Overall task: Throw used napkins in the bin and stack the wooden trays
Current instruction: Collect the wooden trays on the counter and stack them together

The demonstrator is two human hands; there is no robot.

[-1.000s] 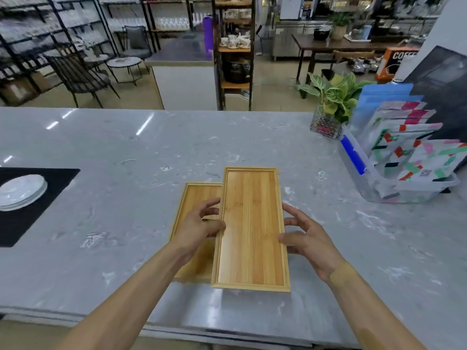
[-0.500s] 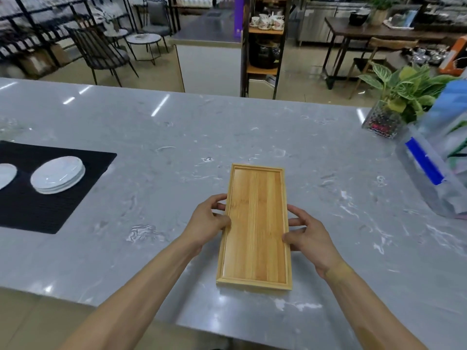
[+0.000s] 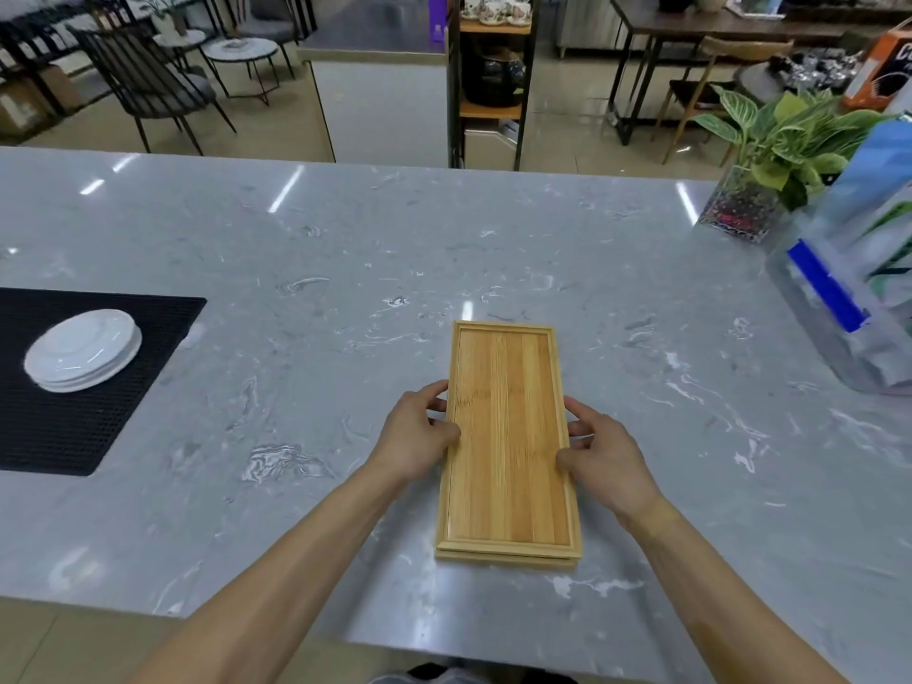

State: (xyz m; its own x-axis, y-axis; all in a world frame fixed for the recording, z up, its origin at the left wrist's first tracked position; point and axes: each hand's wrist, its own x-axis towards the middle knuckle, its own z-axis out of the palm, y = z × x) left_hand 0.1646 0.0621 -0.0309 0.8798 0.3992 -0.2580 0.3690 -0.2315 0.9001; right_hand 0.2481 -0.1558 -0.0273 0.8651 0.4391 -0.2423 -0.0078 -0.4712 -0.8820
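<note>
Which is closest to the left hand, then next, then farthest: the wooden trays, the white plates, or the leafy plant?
1. Wooden trays: touching the left hand, just to its right.
2. White plates: far left, on the black mat.
3. Leafy plant: far right corner.

I see the top tray (image 3: 508,436) stacked on the lower tray (image 3: 503,559) on the counter (image 3: 345,269), my left hand (image 3: 417,436) and right hand (image 3: 599,456) flanking them. Plates (image 3: 81,350) sit on a mat (image 3: 64,417) far left; a plant (image 3: 784,140) stands far right, behind a bin of packets (image 3: 849,308).
</note>
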